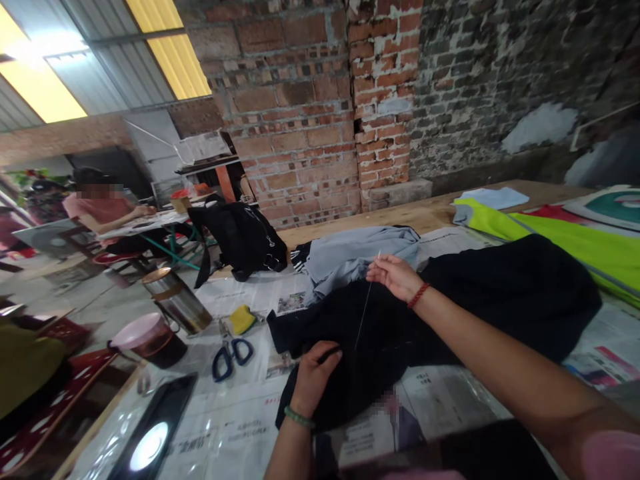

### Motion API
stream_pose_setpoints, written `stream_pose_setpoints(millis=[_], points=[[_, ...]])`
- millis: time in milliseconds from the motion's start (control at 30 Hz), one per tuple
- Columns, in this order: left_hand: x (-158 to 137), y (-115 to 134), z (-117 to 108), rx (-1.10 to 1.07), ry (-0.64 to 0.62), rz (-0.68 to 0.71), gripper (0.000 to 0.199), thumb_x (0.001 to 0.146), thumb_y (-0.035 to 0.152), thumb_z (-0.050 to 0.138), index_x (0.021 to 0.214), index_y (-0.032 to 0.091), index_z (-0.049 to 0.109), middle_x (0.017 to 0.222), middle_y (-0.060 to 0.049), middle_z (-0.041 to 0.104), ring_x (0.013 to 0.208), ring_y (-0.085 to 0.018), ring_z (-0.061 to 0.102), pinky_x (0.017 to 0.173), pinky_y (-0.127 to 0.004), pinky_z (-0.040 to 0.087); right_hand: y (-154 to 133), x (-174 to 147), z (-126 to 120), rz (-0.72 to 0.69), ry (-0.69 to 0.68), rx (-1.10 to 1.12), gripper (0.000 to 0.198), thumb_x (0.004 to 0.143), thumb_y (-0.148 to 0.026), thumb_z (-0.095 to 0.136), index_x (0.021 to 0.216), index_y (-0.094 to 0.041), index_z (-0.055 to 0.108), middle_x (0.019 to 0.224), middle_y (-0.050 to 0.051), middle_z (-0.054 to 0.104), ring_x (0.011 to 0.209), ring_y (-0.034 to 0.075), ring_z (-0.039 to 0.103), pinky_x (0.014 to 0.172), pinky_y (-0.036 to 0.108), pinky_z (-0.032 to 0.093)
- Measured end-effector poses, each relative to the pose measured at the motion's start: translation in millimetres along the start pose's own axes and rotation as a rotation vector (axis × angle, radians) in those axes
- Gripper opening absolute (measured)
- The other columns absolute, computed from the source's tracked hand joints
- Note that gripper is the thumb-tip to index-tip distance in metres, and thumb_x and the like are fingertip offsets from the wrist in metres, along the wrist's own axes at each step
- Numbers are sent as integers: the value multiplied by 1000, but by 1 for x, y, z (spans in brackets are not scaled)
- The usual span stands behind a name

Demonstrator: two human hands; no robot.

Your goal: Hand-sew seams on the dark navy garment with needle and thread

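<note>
A dark cloth (480, 293) lies spread over the table, with a line of pale stitches running across it. My left hand (314, 377), a green bangle on its wrist, pinches a fold of this cloth near its front left part. Raised above the cloth, my right hand (395, 277) has its fingertips closed on a thin needle (379, 255), only the tip of which shows. From those fingers a white thread (363, 313) runs taut down to the cloth, close to my left hand. A red cord bracelet circles the right wrist.
Left of the cloth are blue-handled scissors (233, 357), a yellow object (242, 320), a phone (160, 427), a cup (150, 339) and a steel flask (177, 301). Behind lie a black bag (240, 240), grey cloth (350, 257) and a neon-yellow garment (555, 233). A person sits far left.
</note>
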State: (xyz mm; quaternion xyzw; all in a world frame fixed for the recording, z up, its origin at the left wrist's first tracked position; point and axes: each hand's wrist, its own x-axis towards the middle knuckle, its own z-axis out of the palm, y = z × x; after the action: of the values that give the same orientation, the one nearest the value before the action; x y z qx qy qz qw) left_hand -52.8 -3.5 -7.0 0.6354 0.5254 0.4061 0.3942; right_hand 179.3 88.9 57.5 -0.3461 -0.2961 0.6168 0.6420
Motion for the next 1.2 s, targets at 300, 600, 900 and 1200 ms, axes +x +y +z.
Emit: stream_pose_setpoints(millis=[300,600,900,1200], points=[[1,-9,-2,-377,117,-206,14,56,25,69,68,17,66,60,3,60,59,-10,51,56,-18,39,47,-90,14,65,-351,-343,20,74,-33,53,85,-16,53,63,-4,55,41,7,53,41,21,43],[0,-2,1,-325,126,-214,15,56,25,67,66,16,66,57,3,58,54,-10,49,51,-19,36,71,-135,2,180,-307,-491,21,75,-34,47,83,-16,54,58,-5,52,34,4,47,34,16,31],[-3,1,0,-219,97,-122,12,58,25,67,67,17,67,63,1,63,63,-13,55,60,-22,42,97,-132,12,340,-312,-659,21,76,-33,41,81,-16,53,42,-8,47,24,4,37,27,15,22],[-4,0,0,-158,38,-73,13,59,26,66,70,18,67,71,-1,65,72,-17,57,69,-25,44,104,-129,14,302,-250,-633,22,76,-36,41,78,-16,50,43,-9,47,24,4,38,26,14,20]])
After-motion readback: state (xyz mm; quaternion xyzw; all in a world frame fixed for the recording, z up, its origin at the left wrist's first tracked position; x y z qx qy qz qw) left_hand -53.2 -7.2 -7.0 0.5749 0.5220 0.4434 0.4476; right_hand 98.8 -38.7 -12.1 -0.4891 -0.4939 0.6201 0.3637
